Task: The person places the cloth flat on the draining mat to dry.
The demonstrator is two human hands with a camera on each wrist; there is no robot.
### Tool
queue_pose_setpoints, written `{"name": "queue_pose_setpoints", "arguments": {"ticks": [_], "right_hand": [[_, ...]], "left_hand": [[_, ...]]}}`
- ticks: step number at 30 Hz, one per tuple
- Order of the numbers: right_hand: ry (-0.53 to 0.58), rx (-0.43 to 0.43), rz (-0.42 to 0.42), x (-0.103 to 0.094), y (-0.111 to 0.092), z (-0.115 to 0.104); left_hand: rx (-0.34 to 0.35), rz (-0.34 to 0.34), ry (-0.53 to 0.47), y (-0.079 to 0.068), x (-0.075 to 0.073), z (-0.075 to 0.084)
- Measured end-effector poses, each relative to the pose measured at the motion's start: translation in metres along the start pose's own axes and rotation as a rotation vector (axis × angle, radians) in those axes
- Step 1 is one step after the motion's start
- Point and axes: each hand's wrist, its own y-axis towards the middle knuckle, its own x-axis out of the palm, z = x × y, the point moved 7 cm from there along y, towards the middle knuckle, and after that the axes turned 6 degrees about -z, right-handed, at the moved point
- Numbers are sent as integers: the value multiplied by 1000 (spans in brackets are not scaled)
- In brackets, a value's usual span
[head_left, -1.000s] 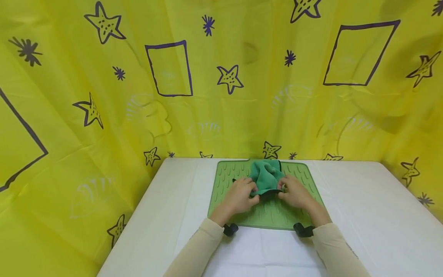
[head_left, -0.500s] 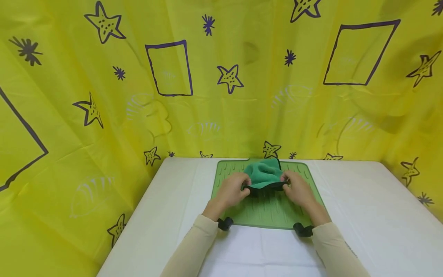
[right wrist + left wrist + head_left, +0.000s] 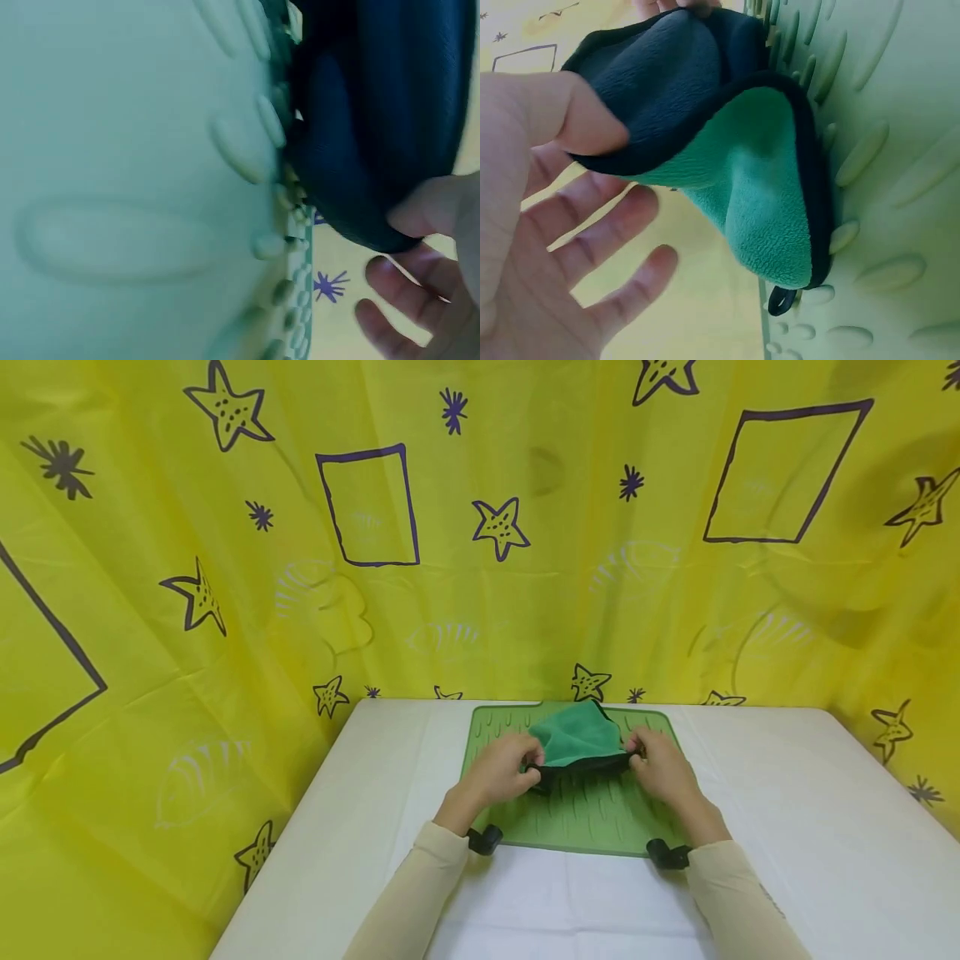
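Note:
A green cloth (image 3: 577, 733) with black edging and a dark grey underside is held over the green textured mat (image 3: 577, 818). My left hand (image 3: 504, 768) pinches its near left edge between thumb and index finger. The other left fingers are spread in the left wrist view, where a small black loop (image 3: 781, 301) hangs from a corner of the cloth. Thumb and fingers of my right hand (image 3: 663, 768) pinch the near right edge. In the right wrist view the dark underside (image 3: 397, 135) faces the camera. The near edge is raised off the mat; the far part droops onto it.
The mat lies on a white-covered table (image 3: 795, 793) near its far edge. Behind and to the sides hangs a yellow curtain (image 3: 442, 627) with drawn stars and frames. Black wrist devices (image 3: 486, 840) sit by both cuffs.
My hands have moved apart, the left to the left and the right to the right. The crumpled cloth has spread wider, and its near edge is now stretched fairly straight between them.

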Motion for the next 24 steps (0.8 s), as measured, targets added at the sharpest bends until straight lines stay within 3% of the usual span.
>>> {"name": "queue_pose_setpoints", "arguments": {"ticks": [6,10,24], "right_hand": [[39,12,-133,-5,-5,2],[80,8,-192,-12,-9,3],[135,-17,-385,-20,-18,13]], "left_hand": [[-36,-92,-94,-2,4,-9],[-85,-118,-144,-6,0,-18],[-122,53,-94,-15,-29,-41]]}}
